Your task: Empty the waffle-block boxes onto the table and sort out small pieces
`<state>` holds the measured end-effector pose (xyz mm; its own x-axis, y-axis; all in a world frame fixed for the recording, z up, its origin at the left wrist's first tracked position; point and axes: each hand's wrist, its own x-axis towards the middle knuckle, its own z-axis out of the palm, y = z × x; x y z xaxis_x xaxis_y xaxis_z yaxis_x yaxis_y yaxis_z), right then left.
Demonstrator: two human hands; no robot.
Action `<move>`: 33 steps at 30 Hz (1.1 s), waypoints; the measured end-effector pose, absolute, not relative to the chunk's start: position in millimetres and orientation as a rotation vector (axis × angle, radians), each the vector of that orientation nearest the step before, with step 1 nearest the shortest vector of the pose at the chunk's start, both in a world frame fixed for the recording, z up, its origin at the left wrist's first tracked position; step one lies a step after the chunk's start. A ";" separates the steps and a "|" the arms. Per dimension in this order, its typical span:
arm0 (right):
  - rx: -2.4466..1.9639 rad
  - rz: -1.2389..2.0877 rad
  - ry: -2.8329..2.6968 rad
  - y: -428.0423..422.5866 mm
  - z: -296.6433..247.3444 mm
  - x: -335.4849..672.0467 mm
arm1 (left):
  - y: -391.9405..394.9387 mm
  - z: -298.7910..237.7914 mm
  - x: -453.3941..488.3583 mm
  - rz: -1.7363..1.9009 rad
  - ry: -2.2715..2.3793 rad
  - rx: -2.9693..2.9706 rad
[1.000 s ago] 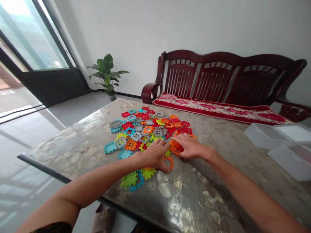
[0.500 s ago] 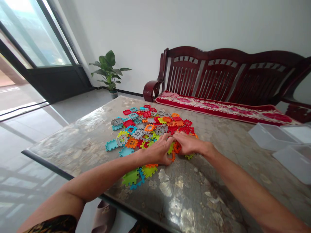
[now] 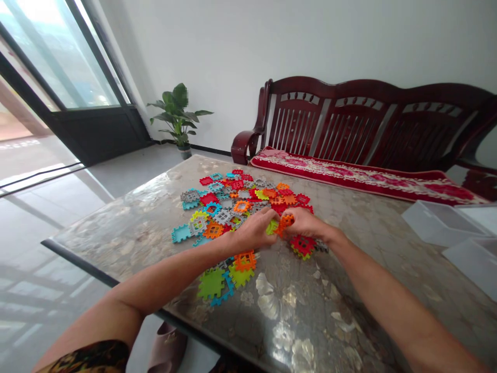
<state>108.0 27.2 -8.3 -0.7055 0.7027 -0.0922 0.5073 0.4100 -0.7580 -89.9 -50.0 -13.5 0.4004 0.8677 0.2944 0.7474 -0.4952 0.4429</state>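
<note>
Head view: 1 orange tile point(image 3: 286, 224) pinched over the surface point(image 3: 373, 223), by the near edge of the heap.
The right hand point(image 3: 306, 221) has it in a narrow grip, thumb against fingers; the left hand point(image 3: 254, 229) curls by a lime tile point(image 3: 272, 227), but blur means I cannot tell whether its grip holds anything. The orange tile looks light, stiff and smooth, probably plastic; best taken by opposite notched edges, sparing the thin openwork.

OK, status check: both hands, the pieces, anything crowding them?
Right hand gripping orange piece. Left hand at green piece, grip unclear. Red piece just nearside of right hand; loose pile crowding left and beyond.
</note>
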 end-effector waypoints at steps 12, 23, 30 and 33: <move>-1.001 0.959 -2.080 52.4 24.4 57.1 | -5.3 37.6 -143.5 0.819 1.811 2.402; -0.522 0.573 -2.784 -59.7 -24.8 46.2 | -126.5 7.0 -214.9 -0.062 1.412 2.536; -0.659 0.486 -2.743 -59.6 -29.6 37.6 | -124.8 -7.2 -208.2 0.028 1.562 2.499; -0.730 0.446 -2.713 -56.8 -29.8 41.7 | -119.8 -8.8 -202.9 0.230 1.712 2.488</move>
